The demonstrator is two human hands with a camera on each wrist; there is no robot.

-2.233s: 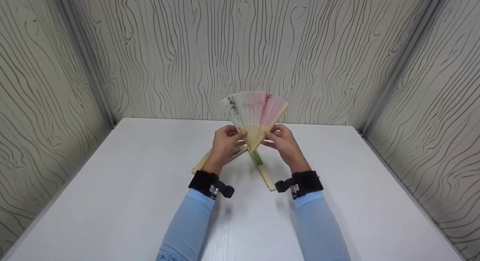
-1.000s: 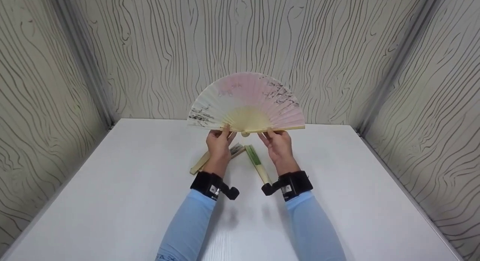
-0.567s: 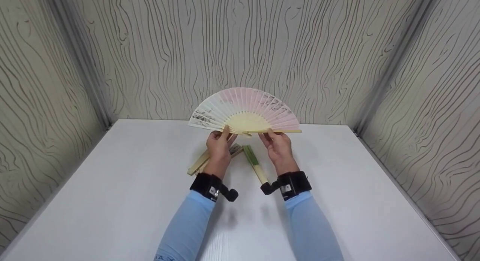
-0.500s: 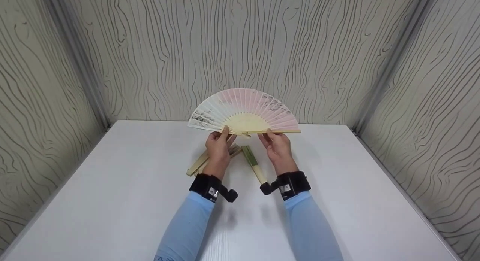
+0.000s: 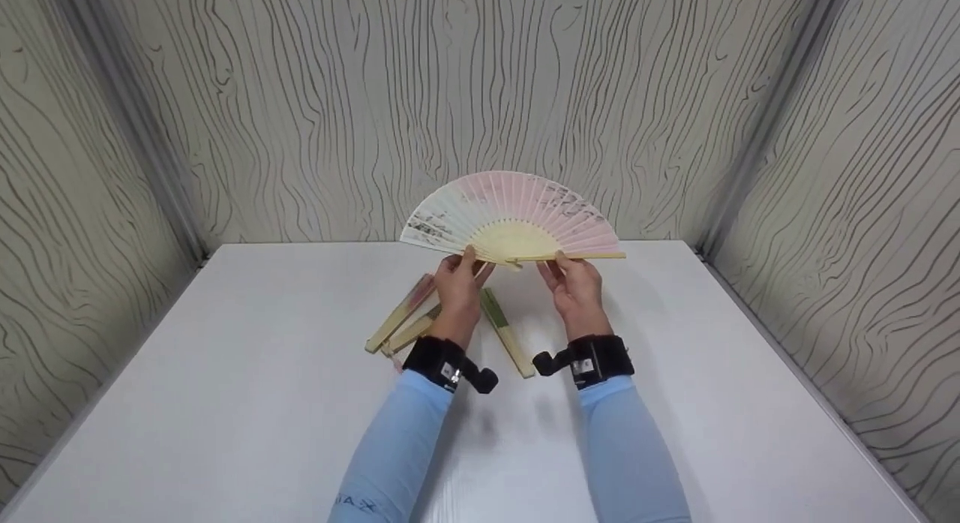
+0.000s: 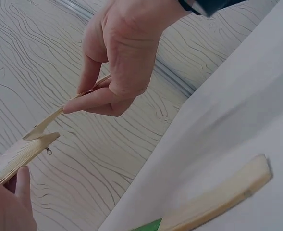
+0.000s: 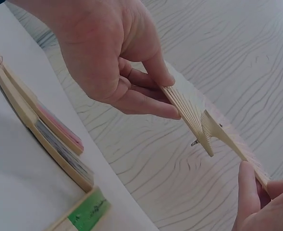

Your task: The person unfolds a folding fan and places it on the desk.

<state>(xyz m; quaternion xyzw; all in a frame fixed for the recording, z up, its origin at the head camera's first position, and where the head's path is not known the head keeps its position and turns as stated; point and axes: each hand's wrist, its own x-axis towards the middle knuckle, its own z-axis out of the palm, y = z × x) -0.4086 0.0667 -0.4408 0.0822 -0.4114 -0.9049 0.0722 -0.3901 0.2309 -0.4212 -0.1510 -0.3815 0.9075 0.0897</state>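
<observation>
A folding fan (image 5: 517,208), white at left and pink at right with dark branch prints, is spread into a near half-circle above the table. My left hand (image 5: 459,289) pinches the fan's left end between thumb and fingers. With thumb and fingers, my right hand (image 5: 577,290) grips the right-hand guard stick (image 6: 46,120). In the right wrist view, the left hand (image 7: 110,62) holds the bunched ribs (image 7: 189,120), and the right hand (image 7: 271,209) shows at the lower corner. Under the fan lies a closed fan with a green leaf (image 5: 506,332).
Two more closed fans, one with pink leaf (image 5: 401,313) and one greyish (image 7: 59,149), lie left of the left wrist; a pink cord (image 5: 396,360) trails nearby. The white table (image 5: 247,373) is enclosed by wood-grain patterned panels (image 5: 450,95).
The fan went from a narrow wedge to a wide spread as my hands turned outward. It then tilted back slightly. Lately hands and fan shifted a little right, revealing more of the closed fans.
</observation>
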